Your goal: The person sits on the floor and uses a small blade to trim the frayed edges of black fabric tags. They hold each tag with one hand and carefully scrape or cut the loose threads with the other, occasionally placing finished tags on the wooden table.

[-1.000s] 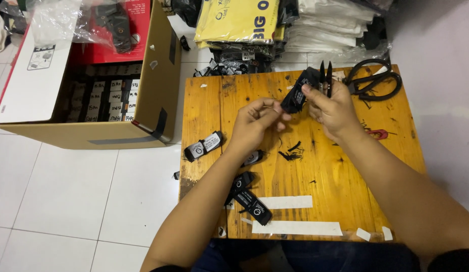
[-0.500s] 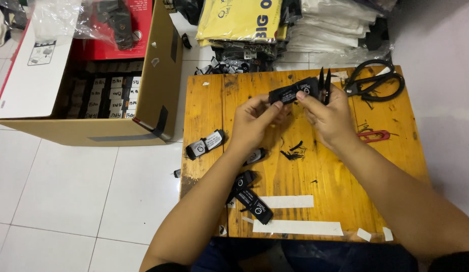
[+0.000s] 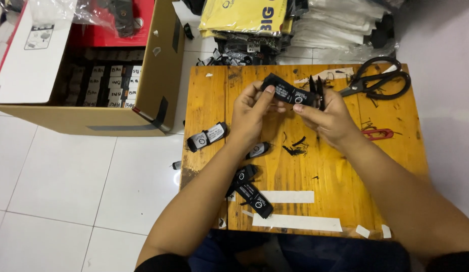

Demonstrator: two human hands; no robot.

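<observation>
Both hands up over the wooden bench (image 3: 209, 100): left hand (image 3: 252, 113) and right hand (image 3: 327, 118) pinch the ends of one black label (image 3: 289, 93), fingers closed on it; right also grips small black snips (image 3: 317, 93). Four or so labels (image 3: 207, 136) lie on the bench's left half, apparently done. Thread scraps (image 3: 295, 147) near centre. Scissors (image 3: 378, 80) idle, far right.

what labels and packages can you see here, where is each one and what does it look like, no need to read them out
Black label: narrow strip with white print, held between left hand and right hand.
Folded label: black and grey, left table edge.
Loose black labels: table front.
Cardboard box: brown, open, on the floor at left.
Yellow packages: flat stack behind the table.
</observation>
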